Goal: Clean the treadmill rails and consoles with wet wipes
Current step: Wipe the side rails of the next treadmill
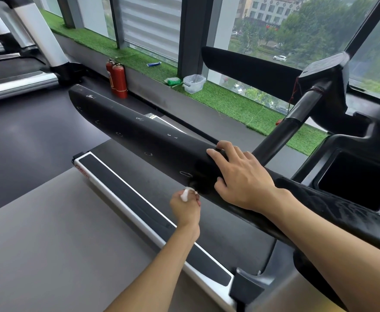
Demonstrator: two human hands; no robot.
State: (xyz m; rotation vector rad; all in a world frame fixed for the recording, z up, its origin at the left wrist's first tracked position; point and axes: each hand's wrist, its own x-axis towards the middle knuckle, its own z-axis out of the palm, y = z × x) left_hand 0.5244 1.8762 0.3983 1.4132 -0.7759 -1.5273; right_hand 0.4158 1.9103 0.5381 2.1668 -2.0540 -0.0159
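One long black padded handrail [139, 136] of the treadmill runs slantwise across the view, and everything here is placed from it. The right hand [240, 176] lies over the top of this handrail near its console end, four fingers curled across the crown and the thumb on the near face, gripping it. The left hand [185, 204] is just under the handrail's near edge, beside the right thumb, closed round one crumpled white wet wipe [185, 194] that touches the rail's lower edge.

Below the handrail lies one silver side rail with a black tread strip [126, 190], and beside that the grey running belt [49, 233]. Beyond the handrail a second black handrail [252, 70] reaches out from the black console [326, 86]; at the handrail's console end is one deep rectangular black cup recess [360, 183].

Past the handrail's far tip two red fire extinguishers [117, 79] stand touching each other against the sill. On the green artificial-grass sill [229, 104] behind the handrail sit one clear plastic bin with a liner [193, 83], one green packet [173, 81] just beside it, and one blue-and-white tube [154, 63] lying farther along.
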